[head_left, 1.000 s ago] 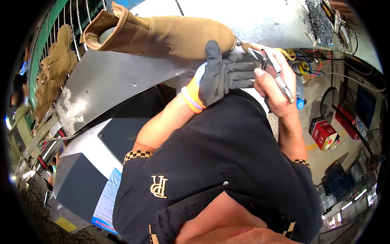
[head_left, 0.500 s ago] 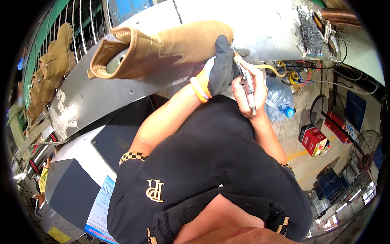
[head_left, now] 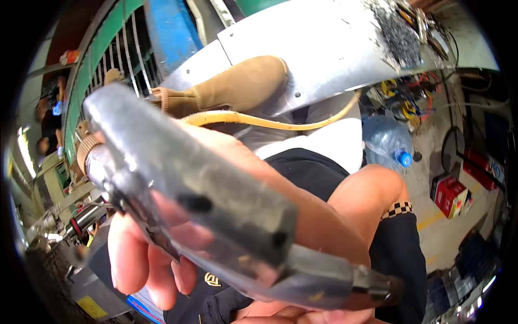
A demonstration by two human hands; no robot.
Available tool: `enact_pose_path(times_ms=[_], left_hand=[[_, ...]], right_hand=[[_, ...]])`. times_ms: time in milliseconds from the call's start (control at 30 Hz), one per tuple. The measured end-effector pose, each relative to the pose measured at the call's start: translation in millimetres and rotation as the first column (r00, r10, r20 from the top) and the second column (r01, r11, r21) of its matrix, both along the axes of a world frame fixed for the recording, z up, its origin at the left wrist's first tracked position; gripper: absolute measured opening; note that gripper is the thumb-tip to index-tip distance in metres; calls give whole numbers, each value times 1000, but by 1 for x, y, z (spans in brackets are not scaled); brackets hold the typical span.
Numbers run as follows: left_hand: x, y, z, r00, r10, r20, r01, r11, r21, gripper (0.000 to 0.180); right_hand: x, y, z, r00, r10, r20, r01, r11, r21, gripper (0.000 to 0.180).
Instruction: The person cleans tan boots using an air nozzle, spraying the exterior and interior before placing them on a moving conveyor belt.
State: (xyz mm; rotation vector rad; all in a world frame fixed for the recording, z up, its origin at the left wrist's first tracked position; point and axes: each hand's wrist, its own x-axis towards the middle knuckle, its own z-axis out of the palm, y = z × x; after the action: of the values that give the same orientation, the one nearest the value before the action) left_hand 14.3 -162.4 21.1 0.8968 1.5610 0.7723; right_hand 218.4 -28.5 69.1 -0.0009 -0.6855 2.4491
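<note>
Close to the camera, my right hand [head_left: 145, 259] is wrapped around a silver hand-held air tool [head_left: 199, 183], blurred by nearness. The tool has a ridged brass knob on one side and a narrow tip pointing to the lower right. A yellow hose [head_left: 291, 127] curves behind it. Beyond, a tan suede boot [head_left: 237, 83] lies on its side along the metal bench [head_left: 318, 32], toe to the right, its shaft partly hidden by the tool. I cannot make out my left hand anywhere; the tool covers much of the lower left and middle.
On the right floor stand a clear plastic jug [head_left: 386, 137] with a blue cap and a red box [head_left: 448, 194]. Dark grit and small tools [head_left: 399, 32] lie at the bench's far right end. Metal bars [head_left: 129, 54] rise at the far left, where another person [head_left: 51, 116] is seen.
My right hand has lifted the air tool from the boot's toe up close to the camera. My gloved left hand has left the boot and gone out of sight. The boot now lies on the bench.
</note>
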Motion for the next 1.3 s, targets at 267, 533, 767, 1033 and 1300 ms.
enact_pose_path(times_ms=[267, 533, 767, 1033, 1300], left_hand=[[-14, 1, 11, 944, 109, -313, -76, 990, 117, 39], [-34, -11, -38, 803, 531, -270, -375, 802, 465, 37], [-65, 160, -68, 699, 714, -41, -522, 549, 653, 21], [-180, 506, -81, 91, 455, -886, 522, 736, 431, 34], [-154, 509, -98, 638, 155, -754, 181, 922, 342, 88]], right_hand=[[-1, 11, 22, 996, 29, -90, -35, 997, -65, 51], [19, 104, -102, 787, -604, 127, 373, 629, 683, 64], [88, 164, -224, 305, -902, 306, 601, 432, 673, 63], [71, 167, -209, 378, -831, 408, 617, 555, 558, 65], [73, 162, -206, 211, -866, 454, 636, 474, 609, 66]])
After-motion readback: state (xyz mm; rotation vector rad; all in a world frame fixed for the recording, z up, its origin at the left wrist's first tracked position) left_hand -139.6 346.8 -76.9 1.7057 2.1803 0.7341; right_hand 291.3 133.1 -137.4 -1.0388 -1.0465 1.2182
